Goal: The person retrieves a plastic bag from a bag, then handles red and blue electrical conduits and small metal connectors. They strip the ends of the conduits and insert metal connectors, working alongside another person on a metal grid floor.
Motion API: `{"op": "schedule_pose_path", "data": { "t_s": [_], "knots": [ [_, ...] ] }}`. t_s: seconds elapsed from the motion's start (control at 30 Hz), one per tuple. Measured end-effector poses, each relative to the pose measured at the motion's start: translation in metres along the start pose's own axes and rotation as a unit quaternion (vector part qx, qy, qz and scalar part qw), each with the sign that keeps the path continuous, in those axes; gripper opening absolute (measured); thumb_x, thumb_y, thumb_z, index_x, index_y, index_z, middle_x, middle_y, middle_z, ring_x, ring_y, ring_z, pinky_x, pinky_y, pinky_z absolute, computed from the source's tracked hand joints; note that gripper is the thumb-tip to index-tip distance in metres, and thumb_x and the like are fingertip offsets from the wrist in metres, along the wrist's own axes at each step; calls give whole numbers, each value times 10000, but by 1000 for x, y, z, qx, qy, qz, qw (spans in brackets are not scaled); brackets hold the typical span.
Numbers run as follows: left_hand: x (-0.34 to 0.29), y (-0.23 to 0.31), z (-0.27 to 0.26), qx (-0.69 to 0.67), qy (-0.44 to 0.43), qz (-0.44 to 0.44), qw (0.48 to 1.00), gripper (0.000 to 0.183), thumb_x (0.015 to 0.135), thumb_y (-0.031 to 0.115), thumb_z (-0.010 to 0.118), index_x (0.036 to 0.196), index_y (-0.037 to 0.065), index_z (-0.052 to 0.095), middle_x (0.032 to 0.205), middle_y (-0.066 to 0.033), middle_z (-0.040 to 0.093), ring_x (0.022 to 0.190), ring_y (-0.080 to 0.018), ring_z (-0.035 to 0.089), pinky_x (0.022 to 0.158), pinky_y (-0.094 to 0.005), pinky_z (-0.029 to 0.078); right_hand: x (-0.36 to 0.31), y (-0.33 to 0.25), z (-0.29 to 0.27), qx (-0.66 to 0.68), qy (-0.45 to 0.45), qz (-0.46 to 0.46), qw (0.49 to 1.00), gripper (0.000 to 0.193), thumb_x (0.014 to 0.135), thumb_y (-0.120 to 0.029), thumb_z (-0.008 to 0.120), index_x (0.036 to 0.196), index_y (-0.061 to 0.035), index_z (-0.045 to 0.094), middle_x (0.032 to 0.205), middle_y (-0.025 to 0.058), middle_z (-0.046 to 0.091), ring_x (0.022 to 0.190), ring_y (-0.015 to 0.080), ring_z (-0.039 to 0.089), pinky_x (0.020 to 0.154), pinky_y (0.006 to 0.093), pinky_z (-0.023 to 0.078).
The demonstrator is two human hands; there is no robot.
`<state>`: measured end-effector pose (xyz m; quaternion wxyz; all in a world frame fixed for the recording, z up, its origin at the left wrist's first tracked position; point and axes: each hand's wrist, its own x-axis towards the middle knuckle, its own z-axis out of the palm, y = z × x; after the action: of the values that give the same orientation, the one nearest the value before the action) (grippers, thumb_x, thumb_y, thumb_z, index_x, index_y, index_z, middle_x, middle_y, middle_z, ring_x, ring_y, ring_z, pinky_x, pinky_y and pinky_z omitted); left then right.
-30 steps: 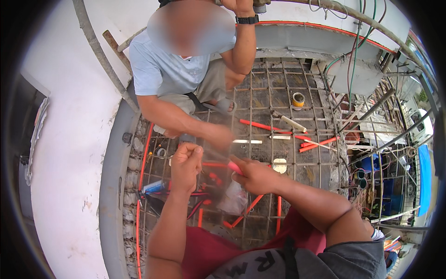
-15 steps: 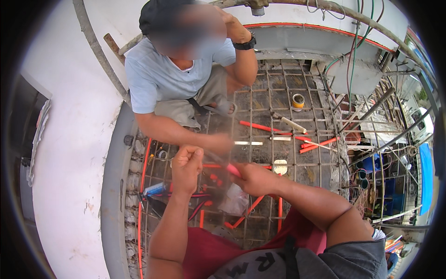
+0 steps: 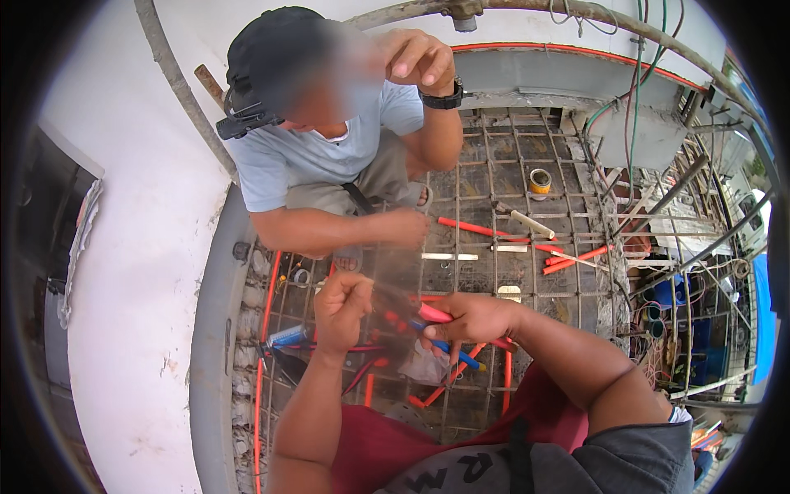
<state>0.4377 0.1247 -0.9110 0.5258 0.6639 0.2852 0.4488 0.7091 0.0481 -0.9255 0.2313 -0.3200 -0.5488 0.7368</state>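
My left hand (image 3: pixel 344 313) is raised over the rebar grid with its fingers curled closed; whatever they hold, if anything, is hidden. To its right, my right hand (image 3: pixel 477 319) grips a pink-red handle (image 3: pixel 434 313). A dark smear runs from that handle toward my left hand, too blurred to name. Just below my right hand, a blue bar-like piece (image 3: pixel 467 359) with a yellowish end slants down; I cannot tell if it is held. Across from me a crouching person in a light blue shirt (image 3: pixel 296 177) holds one blurred hand (image 3: pixel 405 228) close by and the other near the head.
Orange-red pipes (image 3: pixel 576 260), a white pipe (image 3: pixel 533 224) and a yellow can (image 3: pixel 540 183) lie on the rebar grid (image 3: pixel 485 148). A clear plastic bag (image 3: pixel 424 366) is below my hands. A white wall (image 3: pixel 132 329) rises at left; bars and cables crowd the right.
The view has shifted slightly. My right hand has turned, and the blue piece now shows beneath it. The other person's head has bent down and their lower hand has moved a little up.
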Motion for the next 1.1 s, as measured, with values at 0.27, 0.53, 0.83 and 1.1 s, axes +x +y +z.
{"op": "schedule_pose_path", "data": {
  "t_s": [0.27,0.53,0.83,1.1],
  "knots": [
    [-3,15,4,-9,-13,-16,1000,139,1087,133,678,1090,-5,685,785,-14,656,691,-59,560,635,-228,438,-7,10,-4,164,-147,-32,975,377,1137,-297,577,1361,2,630,1010,68,706,922,192,747,659,338,668],
    [-1,13,-1,-58,58,-94,992,128,1108,148,640,1059,31,628,745,6,547,571,-49,416,535,-228,349,15,21,-1,50,-35,-17,998,499,1124,-272,588,1538,1,527,1320,186,707,1203,304,718,955,411,624],
    [15,1,14,41,203,-141,968,134,1120,148,619,1044,40,597,739,40,492,563,-23,351,483,-225,288,33,35,17,-400,340,-164,835,758,986,-109,683,1631,83,333,1477,306,525,1335,497,533,1121,516,490],
    [12,-14,28,75,213,-113,968,124,1124,145,611,1054,43,603,744,50,479,579,-13,347,486,-217,281,40,37,18,-447,330,-122,823,808,920,-120,755,1603,90,378,1375,291,589,1296,471,579,1076,504,517]
  ]
}}
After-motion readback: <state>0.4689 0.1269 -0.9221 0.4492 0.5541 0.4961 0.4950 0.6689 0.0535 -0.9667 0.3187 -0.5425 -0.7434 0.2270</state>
